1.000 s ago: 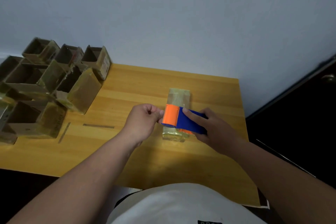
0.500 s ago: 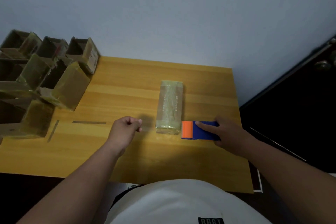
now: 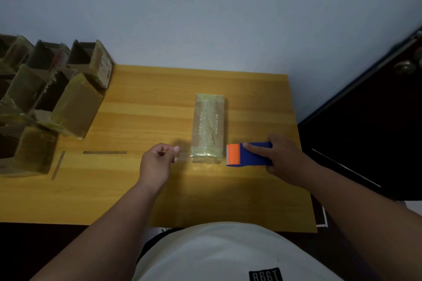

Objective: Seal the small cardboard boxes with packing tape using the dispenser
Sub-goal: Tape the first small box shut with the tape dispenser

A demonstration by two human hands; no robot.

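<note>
A small closed cardboard box point(image 3: 209, 125), wrapped in glossy tape, lies lengthwise in the middle of the wooden table point(image 3: 137, 191). Just right of its near end sits the blue and orange tape dispenser point(image 3: 234, 155), its toothed edge facing the box. My right hand point(image 3: 285, 155) grips the dispenser, with the index finger laid along its top. Left of the box's near end, my left hand point(image 3: 157, 159) is curled, thumb against fingers, and pinches what looks like the end of a faint clear tape strip point(image 3: 183, 153) running towards the box.
Several open cardboard boxes point(image 3: 57, 102) are piled at the table's left side, against the wall. Two dark strip marks point(image 3: 104, 152) lie on the table near them. A dark door point(image 3: 376, 121) with a knob point(image 3: 405, 67) stands to the right.
The dispenser came off the top of the box's near end and moved right, down beside the box. My left hand drew away to the left, still curled.
</note>
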